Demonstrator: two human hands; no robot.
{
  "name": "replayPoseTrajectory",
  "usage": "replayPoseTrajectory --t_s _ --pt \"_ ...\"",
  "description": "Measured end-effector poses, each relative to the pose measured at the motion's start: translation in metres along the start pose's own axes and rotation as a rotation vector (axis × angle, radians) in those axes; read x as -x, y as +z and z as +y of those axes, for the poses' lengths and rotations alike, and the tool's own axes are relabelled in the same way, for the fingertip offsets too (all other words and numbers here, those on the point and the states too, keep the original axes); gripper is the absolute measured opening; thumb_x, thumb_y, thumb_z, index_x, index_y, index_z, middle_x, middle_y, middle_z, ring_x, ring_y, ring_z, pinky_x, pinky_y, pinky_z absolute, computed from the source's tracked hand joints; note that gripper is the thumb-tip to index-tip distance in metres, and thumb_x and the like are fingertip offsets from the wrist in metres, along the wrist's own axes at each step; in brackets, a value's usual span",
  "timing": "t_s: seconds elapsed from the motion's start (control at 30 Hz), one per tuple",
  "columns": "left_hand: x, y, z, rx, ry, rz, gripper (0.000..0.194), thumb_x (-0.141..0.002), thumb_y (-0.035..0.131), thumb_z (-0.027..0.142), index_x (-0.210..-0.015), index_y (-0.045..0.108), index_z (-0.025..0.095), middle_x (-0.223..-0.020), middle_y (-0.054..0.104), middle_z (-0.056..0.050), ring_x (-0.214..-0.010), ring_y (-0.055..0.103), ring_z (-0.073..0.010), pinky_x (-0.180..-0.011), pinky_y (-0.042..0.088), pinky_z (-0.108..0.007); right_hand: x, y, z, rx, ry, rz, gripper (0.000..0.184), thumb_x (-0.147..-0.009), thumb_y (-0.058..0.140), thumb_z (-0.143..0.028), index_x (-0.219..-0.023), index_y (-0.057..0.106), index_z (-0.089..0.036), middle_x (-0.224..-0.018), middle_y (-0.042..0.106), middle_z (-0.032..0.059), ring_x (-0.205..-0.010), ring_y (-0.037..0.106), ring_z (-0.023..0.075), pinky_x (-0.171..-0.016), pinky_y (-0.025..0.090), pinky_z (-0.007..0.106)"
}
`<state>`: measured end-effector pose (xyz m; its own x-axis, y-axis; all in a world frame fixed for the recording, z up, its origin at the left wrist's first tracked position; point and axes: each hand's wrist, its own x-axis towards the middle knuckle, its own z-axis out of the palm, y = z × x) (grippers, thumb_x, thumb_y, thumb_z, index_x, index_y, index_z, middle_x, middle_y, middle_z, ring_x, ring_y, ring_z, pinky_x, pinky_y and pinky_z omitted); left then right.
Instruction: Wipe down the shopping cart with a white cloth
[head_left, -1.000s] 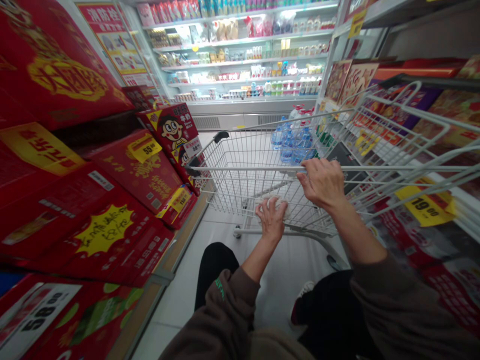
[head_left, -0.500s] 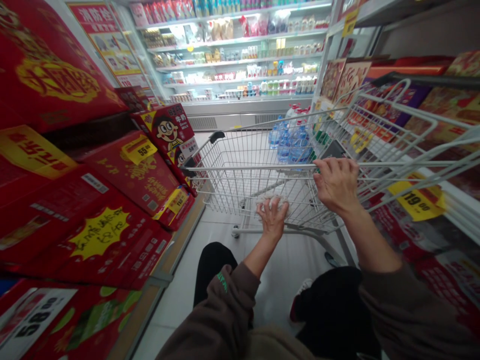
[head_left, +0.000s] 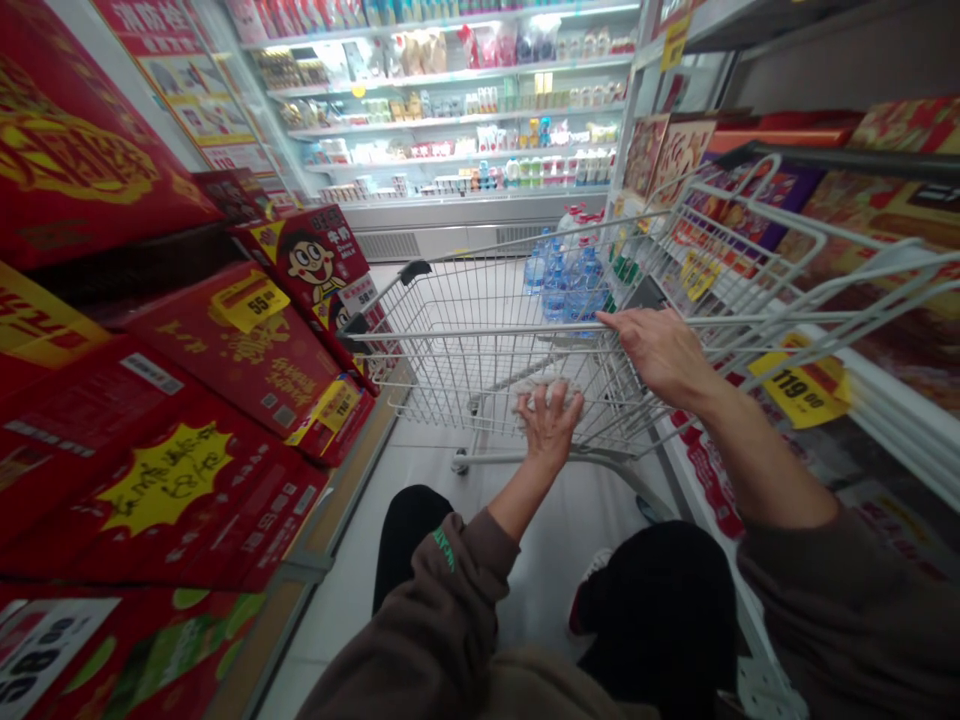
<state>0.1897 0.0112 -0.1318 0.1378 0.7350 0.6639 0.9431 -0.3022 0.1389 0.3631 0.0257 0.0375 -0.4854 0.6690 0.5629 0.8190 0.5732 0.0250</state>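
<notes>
Past the black-clad knees, the left hand has spread, curled fingers over a pale cloth, holding it against the near wire side of a shopping cart. The right hand lies over the cart's top rail; I cannot tell whether it closes round. Beyond stand water bottles, then lit fridge shelves.

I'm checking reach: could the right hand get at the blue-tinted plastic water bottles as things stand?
Probably not: the right hand is at the near side of the pale metal-wire shopping cart, which stands between it and the blue-tinted plastic water bottles.
</notes>
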Motion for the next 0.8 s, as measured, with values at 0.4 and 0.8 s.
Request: replayPoseTrajectory --t_s 0.4,0.8 --pt "-0.015 -0.027 0.016 0.036 0.049 0.151 0.036 -0.088 0.067 0.014 -0.115 0.073 0.037 -0.133 0.064 -0.007 -0.127 0.048 -0.0317 -0.103 0.031 -0.052 0.016 -0.01 0.023 0.265 0.076 0.03 0.061 -0.107 0.015 -0.045 -0.125 0.066 -0.017 -0.11 0.073 0.0109 -0.098 0.06 0.0269 -0.086 0.034 0.043" --pt "0.003 -0.001 0.015 0.004 0.042 0.053 0.035 -0.087 0.068 0.011 -0.111 0.073 0.036 -0.132 0.065 -0.006 -0.124 0.051 -0.0305 -0.103 0.031 -0.053 0.012 -0.007 0.018 0.302 0.091 -0.002 0.058 -0.106 0.016 -0.049 -0.115 0.064 -0.017 -0.107 0.07 0.0103 -0.098 0.056 0.027 -0.082 0.027 0.041"
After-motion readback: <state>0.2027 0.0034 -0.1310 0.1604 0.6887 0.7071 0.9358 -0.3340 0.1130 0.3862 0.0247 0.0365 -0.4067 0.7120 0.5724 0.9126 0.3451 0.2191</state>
